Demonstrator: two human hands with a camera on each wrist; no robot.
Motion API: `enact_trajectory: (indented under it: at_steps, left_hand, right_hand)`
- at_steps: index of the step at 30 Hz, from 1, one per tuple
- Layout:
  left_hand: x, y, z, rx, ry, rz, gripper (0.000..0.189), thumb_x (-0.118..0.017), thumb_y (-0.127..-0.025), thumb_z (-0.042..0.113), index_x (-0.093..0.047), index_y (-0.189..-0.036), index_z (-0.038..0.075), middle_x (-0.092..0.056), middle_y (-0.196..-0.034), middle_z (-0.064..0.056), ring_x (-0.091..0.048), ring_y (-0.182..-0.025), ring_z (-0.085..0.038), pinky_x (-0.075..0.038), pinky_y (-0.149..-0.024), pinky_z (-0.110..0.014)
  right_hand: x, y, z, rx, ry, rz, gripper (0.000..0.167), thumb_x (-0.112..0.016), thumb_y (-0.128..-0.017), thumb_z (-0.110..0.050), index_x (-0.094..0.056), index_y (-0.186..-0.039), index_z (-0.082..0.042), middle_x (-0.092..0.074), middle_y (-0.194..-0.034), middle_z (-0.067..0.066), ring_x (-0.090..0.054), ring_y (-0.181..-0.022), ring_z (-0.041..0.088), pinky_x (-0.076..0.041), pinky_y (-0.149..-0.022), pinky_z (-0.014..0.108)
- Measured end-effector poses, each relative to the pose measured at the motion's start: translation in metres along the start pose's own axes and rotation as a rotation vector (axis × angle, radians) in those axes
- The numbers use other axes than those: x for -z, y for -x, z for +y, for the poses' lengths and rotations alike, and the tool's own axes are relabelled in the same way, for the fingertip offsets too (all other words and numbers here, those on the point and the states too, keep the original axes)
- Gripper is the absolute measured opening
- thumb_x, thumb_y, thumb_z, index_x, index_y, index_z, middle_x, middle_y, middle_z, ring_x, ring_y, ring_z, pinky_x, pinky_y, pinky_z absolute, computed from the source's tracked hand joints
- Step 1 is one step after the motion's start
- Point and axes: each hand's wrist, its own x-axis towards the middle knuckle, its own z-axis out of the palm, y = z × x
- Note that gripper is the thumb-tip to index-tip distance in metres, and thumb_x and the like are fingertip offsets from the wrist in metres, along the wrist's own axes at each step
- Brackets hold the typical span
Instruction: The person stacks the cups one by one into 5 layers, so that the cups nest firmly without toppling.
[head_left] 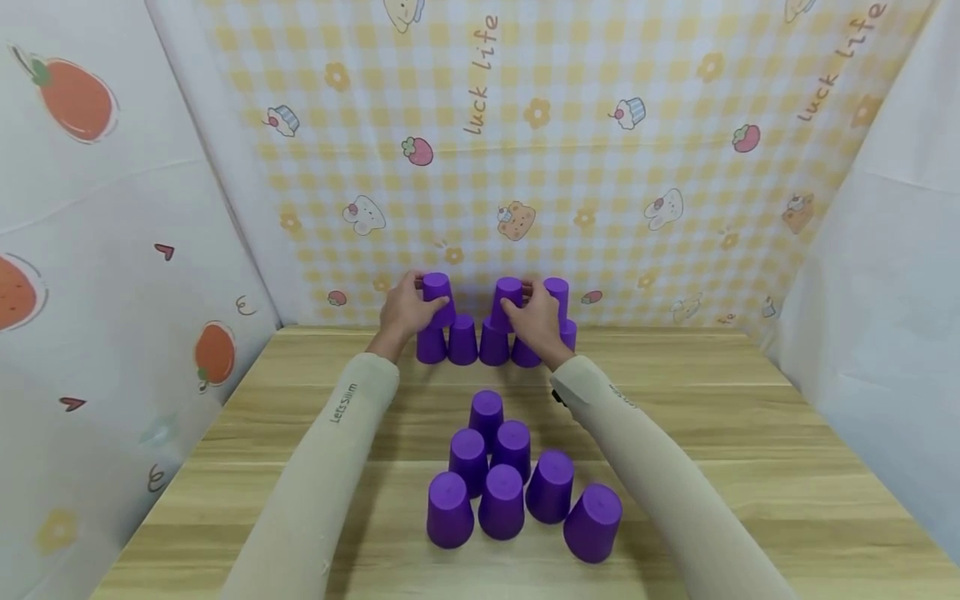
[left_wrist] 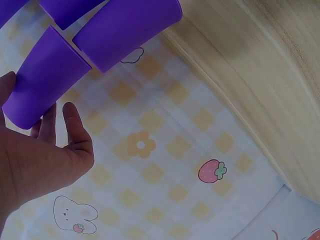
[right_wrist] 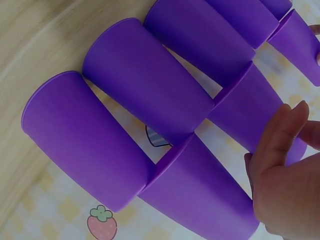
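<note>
At the back of the table, purple cups stand upside down in a row, with more on top. My left hand (head_left: pixel 407 310) holds a purple cup (head_left: pixel 439 298) between thumb and fingers at the row's left end. In the left wrist view, a narrow gap shows between that held cup (left_wrist: pixel 45 80) and the lower cup (left_wrist: pixel 131 31) beside it. My right hand (head_left: pixel 536 317) grips another purple cup (head_left: pixel 507 304) over the row's middle. The right wrist view shows this cup (right_wrist: pixel 252 107) with its rim touching the cups below. A third upper cup (head_left: pixel 557 298) stands to its right, partly hidden behind my right hand.
Nearer on the wooden table (head_left: pixel 675 417), several more upside-down purple cups (head_left: pixel 502 502) stand in a loose cluster between my forearms. A checked cloth (head_left: pixel 525 167) hangs right behind the row. White printed cloths flank both sides.
</note>
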Motion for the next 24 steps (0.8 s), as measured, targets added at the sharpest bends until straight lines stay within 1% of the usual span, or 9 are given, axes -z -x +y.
enact_trajectory:
  at_steps: [5,8,11,13,15,17,18,21,24]
  left_hand:
    - [-0.001,0.001,-0.001,-0.005,-0.038,-0.009,0.061,-0.072,-0.090,0.038,-0.048,-0.140,0.013,-0.057,-0.140,-0.010,-0.051,-0.127,-0.034,-0.034,-0.106,-0.053]
    - [-0.003,0.000,-0.001,-0.011,-0.044,-0.011,0.061,-0.071,-0.090,0.039,-0.047,-0.141,0.013,-0.056,-0.140,-0.009,-0.050,-0.129,-0.034,-0.030,-0.107,-0.055]
    - [-0.004,0.000,-0.001,-0.014,-0.032,-0.022,0.063,-0.071,-0.090,0.038,-0.046,-0.142,0.013,-0.055,-0.142,-0.011,-0.049,-0.130,-0.035,-0.030,-0.107,-0.055]
    - [-0.003,0.000,-0.001,-0.012,-0.022,-0.038,0.064,-0.071,-0.091,0.036,-0.044,-0.144,0.013,-0.054,-0.143,-0.012,-0.049,-0.130,-0.036,-0.030,-0.108,-0.055]
    - [-0.003,0.001,-0.003,0.000,-0.023,-0.058,0.066,-0.070,-0.092,0.035,-0.040,-0.146,0.013,-0.052,-0.145,-0.013,-0.047,-0.131,-0.036,-0.030,-0.109,-0.056]
    - [-0.003,0.003,-0.005,0.015,-0.034,-0.068,0.069,-0.070,-0.092,0.035,-0.037,-0.148,0.012,-0.050,-0.146,-0.014,-0.047,-0.132,-0.038,-0.030,-0.109,-0.056]
    - [-0.003,0.003,-0.006,0.022,-0.043,-0.069,0.071,-0.071,-0.092,0.035,-0.036,-0.149,0.011,-0.049,-0.147,-0.015,-0.046,-0.132,-0.038,-0.030,-0.109,-0.056]
    - [-0.004,0.005,-0.008,0.029,-0.069,-0.055,0.076,-0.072,-0.090,0.038,-0.034,-0.150,0.009,-0.047,-0.147,-0.018,-0.045,-0.131,-0.041,-0.031,-0.108,-0.057]
    - [-0.007,0.007,-0.011,0.022,-0.082,-0.024,0.080,-0.074,-0.088,0.040,-0.034,-0.149,0.008,-0.047,-0.145,-0.022,-0.046,-0.129,-0.044,-0.034,-0.105,-0.057]
  right_hand:
    - [-0.001,0.001,0.000,0.006,-0.059,-0.010,0.052,-0.067,-0.094,-0.016,-0.046,-0.139,0.001,-0.060,-0.130,0.021,-0.071,-0.090,0.027,-0.059,-0.066,0.030]
    - [-0.002,0.001,0.000,0.015,-0.069,-0.011,0.053,-0.065,-0.095,-0.014,-0.044,-0.141,0.001,-0.059,-0.132,0.022,-0.072,-0.082,0.027,-0.059,-0.061,0.027]
    - [-0.001,0.002,0.001,0.026,-0.059,-0.003,0.054,-0.064,-0.095,-0.011,-0.043,-0.142,0.001,-0.058,-0.134,0.022,-0.072,-0.084,0.028,-0.059,-0.064,0.030]
    - [-0.001,0.003,0.001,0.039,-0.022,0.012,0.055,-0.064,-0.094,-0.010,-0.043,-0.144,0.001,-0.057,-0.136,0.020,-0.070,-0.096,0.029,-0.060,-0.073,0.034]
    - [-0.001,0.005,0.001,0.055,0.014,0.026,0.058,-0.064,-0.092,-0.008,-0.042,-0.145,0.001,-0.057,-0.135,0.019,-0.066,-0.105,0.030,-0.057,-0.083,0.039]
    - [0.000,0.007,0.001,0.087,0.044,0.045,0.061,-0.064,-0.089,-0.005,-0.042,-0.145,0.003,-0.058,-0.131,0.020,-0.063,-0.107,0.030,-0.055,-0.087,0.040]
    - [0.001,0.008,0.001,0.106,0.054,0.054,0.062,-0.063,-0.088,-0.004,-0.042,-0.145,0.003,-0.057,-0.128,0.020,-0.062,-0.106,0.030,-0.054,-0.087,0.040]
    - [0.004,0.013,0.000,0.158,0.046,0.066,0.063,-0.062,-0.084,0.000,-0.042,-0.144,0.005,-0.054,-0.122,0.021,-0.063,-0.091,0.027,-0.055,-0.078,0.037]
    - [0.010,0.018,0.000,0.187,0.045,0.068,0.060,-0.062,-0.084,0.002,-0.045,-0.142,0.006,-0.051,-0.126,0.022,-0.062,-0.082,0.024,-0.055,-0.073,0.033]
